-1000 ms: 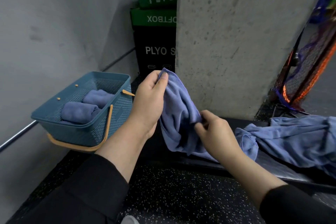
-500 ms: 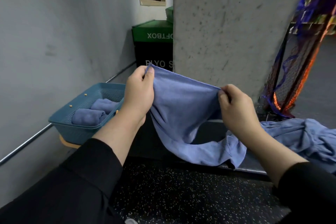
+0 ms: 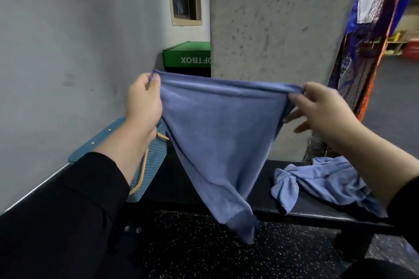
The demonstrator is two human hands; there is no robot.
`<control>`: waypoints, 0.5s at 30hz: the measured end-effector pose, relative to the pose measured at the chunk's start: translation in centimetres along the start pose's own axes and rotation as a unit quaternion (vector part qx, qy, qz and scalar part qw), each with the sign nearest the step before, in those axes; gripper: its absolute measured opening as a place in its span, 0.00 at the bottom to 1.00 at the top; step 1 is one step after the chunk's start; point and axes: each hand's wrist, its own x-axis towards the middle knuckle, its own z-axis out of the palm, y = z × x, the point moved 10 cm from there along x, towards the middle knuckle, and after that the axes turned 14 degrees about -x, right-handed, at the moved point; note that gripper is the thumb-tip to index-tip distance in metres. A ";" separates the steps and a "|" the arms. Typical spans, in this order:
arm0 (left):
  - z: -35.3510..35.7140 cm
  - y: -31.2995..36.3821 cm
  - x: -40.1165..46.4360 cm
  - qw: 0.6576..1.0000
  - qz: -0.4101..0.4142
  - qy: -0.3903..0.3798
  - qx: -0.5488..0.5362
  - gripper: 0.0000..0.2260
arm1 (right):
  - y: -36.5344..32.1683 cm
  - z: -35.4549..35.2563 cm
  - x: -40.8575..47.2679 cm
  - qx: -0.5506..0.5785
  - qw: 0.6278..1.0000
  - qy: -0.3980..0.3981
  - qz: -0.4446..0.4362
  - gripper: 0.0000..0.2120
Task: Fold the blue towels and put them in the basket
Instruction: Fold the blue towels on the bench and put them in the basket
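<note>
Blue towel [image 3: 217, 138] hangs in the air, stretched taut along its top edge between both hands, its lower part drooping to a point above the speckled floor [image 3: 192, 244]. Left hand [image 3: 142, 102] pinches one top corner between thumb and curled fingers. Right hand [image 3: 322, 108] pinches the other corner with thumb and forefinger, its remaining fingers spread loosely. More towels [image 3: 322, 183] lie crumpled on the black bench [image 3: 317, 215]. Behind the left forearm sits the basket [image 3: 156, 156].

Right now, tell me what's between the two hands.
In the head view, the held towel stretches taut from left hand to right hand, pinched at each top corner.
</note>
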 end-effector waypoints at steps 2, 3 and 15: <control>0.4 1.6 0.4 0.998 0.012 -0.001 -0.061 0.10 | -1.4 -1.3 0.1 0.118 0.991 0.061 0.004 0.06; 0.8 2.1 0.8 0.997 0.017 -0.012 -0.075 0.10 | -1.9 -1.6 0.3 0.146 0.986 0.077 0.005 0.07; 1.1 -8.3 0.8 0.975 -0.076 -0.084 0.191 0.19 | 6.9 5.1 1.8 0.059 0.995 0.034 0.079 0.07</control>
